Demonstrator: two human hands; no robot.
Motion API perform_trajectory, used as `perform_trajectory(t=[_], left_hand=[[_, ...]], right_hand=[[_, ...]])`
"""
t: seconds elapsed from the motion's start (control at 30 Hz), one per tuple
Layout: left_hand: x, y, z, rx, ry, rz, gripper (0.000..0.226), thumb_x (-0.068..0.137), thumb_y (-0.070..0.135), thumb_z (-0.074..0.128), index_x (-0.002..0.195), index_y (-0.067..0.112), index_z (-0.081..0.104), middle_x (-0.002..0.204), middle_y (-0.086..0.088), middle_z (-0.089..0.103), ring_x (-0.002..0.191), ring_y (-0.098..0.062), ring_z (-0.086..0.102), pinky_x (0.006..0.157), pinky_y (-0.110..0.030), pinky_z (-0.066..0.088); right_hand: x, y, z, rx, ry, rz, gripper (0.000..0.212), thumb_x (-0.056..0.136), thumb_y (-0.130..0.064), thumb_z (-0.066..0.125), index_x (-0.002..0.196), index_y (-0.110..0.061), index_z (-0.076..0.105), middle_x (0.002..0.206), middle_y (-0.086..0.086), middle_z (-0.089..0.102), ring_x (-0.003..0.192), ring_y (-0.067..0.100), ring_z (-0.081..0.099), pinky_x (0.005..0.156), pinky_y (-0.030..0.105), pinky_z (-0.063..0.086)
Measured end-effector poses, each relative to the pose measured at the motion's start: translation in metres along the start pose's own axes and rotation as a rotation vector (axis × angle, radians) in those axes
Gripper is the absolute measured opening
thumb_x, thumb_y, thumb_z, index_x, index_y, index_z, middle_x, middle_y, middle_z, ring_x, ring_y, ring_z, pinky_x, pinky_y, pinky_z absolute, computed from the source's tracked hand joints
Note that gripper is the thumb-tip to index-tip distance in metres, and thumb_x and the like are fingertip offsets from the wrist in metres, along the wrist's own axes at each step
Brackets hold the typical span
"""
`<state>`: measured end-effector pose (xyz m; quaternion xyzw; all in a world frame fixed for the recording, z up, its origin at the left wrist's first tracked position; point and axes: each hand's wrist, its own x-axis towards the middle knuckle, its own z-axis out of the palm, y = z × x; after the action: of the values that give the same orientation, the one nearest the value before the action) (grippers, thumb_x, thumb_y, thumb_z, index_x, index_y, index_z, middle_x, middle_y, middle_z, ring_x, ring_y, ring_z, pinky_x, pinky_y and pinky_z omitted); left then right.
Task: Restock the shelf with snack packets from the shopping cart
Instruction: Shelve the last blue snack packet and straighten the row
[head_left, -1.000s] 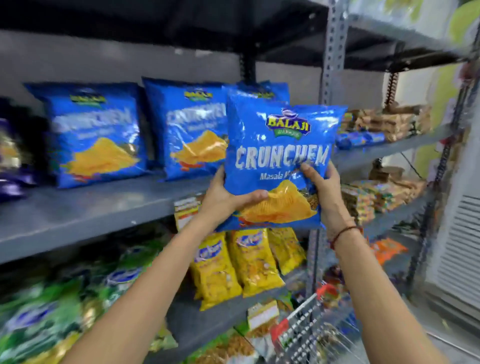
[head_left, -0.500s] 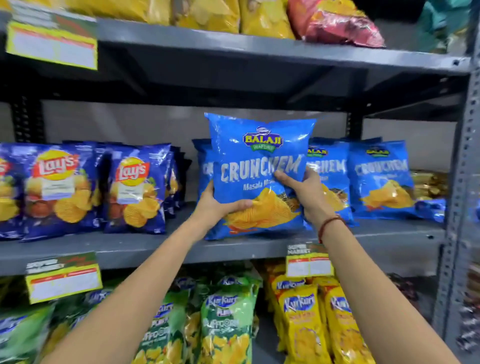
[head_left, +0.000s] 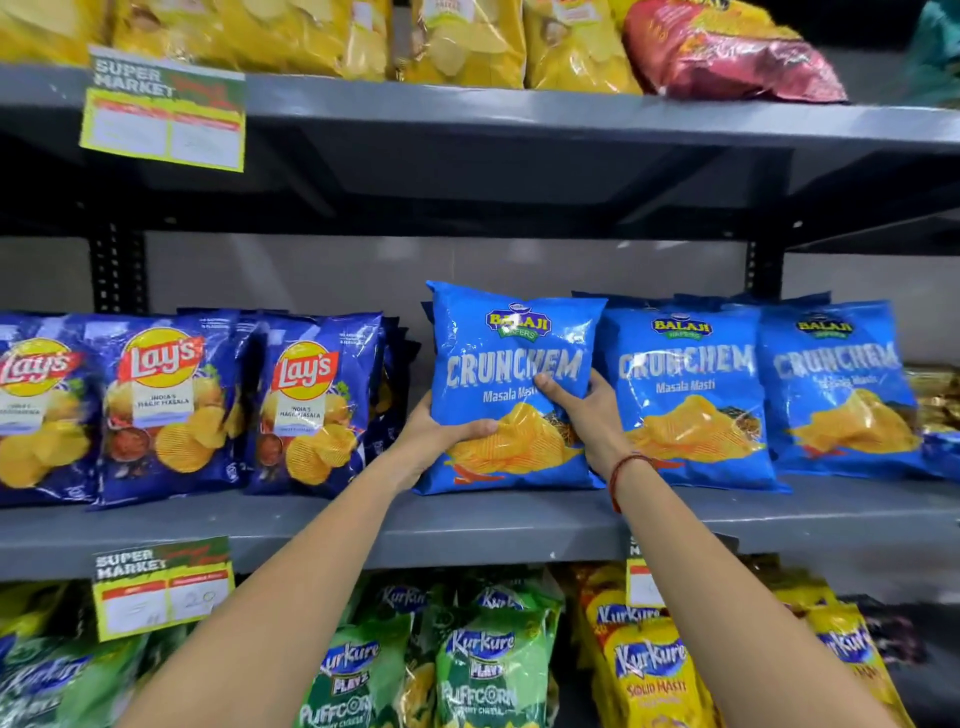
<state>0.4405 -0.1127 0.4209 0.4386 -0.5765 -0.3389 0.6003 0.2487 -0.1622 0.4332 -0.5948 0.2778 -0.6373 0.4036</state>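
Note:
A bright blue Crunchem packet stands upright on the grey middle shelf, its bottom edge on the board. My left hand grips its lower left side, thumb across the front. My right hand holds its right side, fingers over the printed name. Two more Crunchem packets stand in a row just to its right. The shopping cart is out of view.
Dark blue Lay's packets fill the shelf's left part, with a narrow gap beside the held packet. Yellow and red bags lie on the shelf above. Green and yellow Kurkure packets sit below. Price tags hang from the shelf edges.
The packet has come from mid-air in front of the shelf down onto the shelf board, left of the other Crunchem packets. My view swung left and up; the cart dropped out of sight.

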Motion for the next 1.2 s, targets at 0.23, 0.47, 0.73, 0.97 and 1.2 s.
perform_trajectory(t=[0.23,0.47,0.73,0.97,1.2], left_hand=[[0.008,-0.01,-0.002,0.003,-0.016,-0.095,0.07,0.064,0.02,0.083,0.125,0.018,0.051,0.12,-0.003,0.065,0.1,-0.016,0.065,0.077,-0.028,0.055],[-0.016,-0.002,0.001,0.211,0.146,-0.063,0.082,0.069,0.029,0.081,0.135,0.013,0.036,0.126,0.0,0.055,0.104,-0.016,0.057,0.082,-0.026,0.048],[-0.078,0.01,-0.041,0.577,0.437,0.356,0.047,0.082,0.032,0.067,0.123,0.017,0.052,0.118,-0.004,0.061,0.096,-0.014,0.06,0.084,-0.033,0.053],[-0.125,0.005,-0.111,1.048,0.686,0.434,0.034,0.09,0.035,0.053,0.116,0.013,0.058,0.115,-0.006,0.06,0.105,-0.024,0.056,0.084,-0.038,0.046],[-0.143,-0.022,-0.147,1.299,0.585,0.133,0.063,0.093,0.048,0.038,0.136,0.002,0.041,0.137,-0.015,0.051,0.125,-0.03,0.047,0.098,-0.044,0.041]], right_hand=[[0.004,0.012,0.002,-0.031,0.03,0.039,0.048,0.079,-0.023,0.074,0.12,-0.004,0.056,0.114,0.01,0.068,0.094,0.017,0.067,0.065,0.015,0.055],[-0.009,0.007,0.011,-0.312,0.204,-0.019,0.077,0.079,-0.037,0.073,0.139,-0.007,0.036,0.118,0.009,0.061,0.114,0.026,0.057,0.094,0.034,0.045],[-0.045,-0.021,0.065,-0.464,0.244,-0.457,0.062,0.085,-0.034,0.066,0.137,-0.01,0.042,0.131,0.011,0.048,0.12,0.027,0.048,0.101,0.034,0.038],[-0.073,-0.029,0.14,-0.376,-0.335,-0.157,0.081,0.073,-0.038,0.078,0.137,-0.007,0.04,0.121,0.002,0.052,0.106,0.019,0.054,0.083,0.021,0.042],[-0.076,0.01,0.181,-0.397,-0.448,0.033,0.091,0.064,-0.033,0.086,0.138,-0.01,0.038,0.133,0.006,0.058,0.125,0.023,0.052,0.101,0.03,0.04]])
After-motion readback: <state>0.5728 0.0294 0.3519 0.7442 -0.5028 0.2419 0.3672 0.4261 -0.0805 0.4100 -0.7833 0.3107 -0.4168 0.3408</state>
